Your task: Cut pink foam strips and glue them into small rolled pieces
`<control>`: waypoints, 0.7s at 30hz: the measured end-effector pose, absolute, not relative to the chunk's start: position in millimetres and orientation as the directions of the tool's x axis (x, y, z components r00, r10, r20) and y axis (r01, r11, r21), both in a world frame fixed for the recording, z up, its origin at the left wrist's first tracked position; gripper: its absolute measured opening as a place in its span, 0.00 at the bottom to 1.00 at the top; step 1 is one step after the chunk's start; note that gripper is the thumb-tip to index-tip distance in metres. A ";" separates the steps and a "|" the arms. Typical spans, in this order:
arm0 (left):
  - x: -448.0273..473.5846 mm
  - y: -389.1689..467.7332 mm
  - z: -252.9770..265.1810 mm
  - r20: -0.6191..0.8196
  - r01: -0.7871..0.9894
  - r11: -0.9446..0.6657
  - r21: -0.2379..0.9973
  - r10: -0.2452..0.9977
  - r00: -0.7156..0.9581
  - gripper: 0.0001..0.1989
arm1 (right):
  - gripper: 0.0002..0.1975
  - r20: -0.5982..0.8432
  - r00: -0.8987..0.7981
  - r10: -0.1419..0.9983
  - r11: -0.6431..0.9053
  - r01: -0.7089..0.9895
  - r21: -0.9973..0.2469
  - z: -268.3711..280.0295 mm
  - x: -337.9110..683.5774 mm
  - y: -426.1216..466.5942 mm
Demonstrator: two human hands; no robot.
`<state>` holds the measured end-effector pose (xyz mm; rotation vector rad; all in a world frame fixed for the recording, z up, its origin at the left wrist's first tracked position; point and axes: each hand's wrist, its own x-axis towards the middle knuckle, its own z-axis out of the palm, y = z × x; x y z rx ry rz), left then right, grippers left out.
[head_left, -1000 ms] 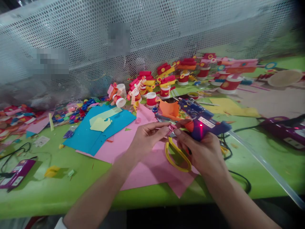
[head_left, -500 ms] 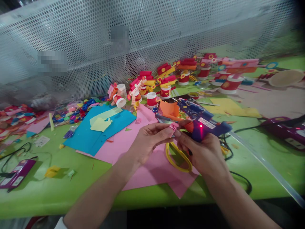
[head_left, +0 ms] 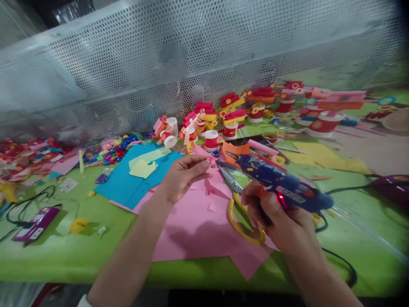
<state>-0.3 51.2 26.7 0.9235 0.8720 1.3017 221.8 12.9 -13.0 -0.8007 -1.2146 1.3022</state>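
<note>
My left hand [head_left: 187,175] pinches a small folded piece of pink paper [head_left: 211,160] between thumb and fingertips. In my right hand [head_left: 277,213] is a blue glue gun [head_left: 287,187] with a red light lit; its nozzle points left, apart from the pink piece, and a clear glue stick [head_left: 367,228] trails from its rear. Yellow-handled scissors [head_left: 234,213] lie between the hands, partly hidden by my right fingers. Beneath are pink paper sheets [head_left: 179,238], with scraps on top.
Blue paper [head_left: 118,183] with pale yellow scraps lies left of the hands. Several red and white cup models [head_left: 230,130] stand along a perforated metal screen [head_left: 204,55]. A purple power strip [head_left: 36,224] sits at left; black cable [head_left: 338,256] runs at right.
My right hand has drawn the glue gun back to the right, away from the pink piece, and its nozzle shows now. My left hand still holds the piece. The view has shifted slightly.
</note>
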 end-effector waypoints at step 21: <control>-5.0 48.3 32.5 -0.019 -0.423 0.074 0.903 0.991 0.132 0.15 | 0.24 0.075 -0.180 0.981 0.063 -0.076 -0.995 -4.7 216.9 3.7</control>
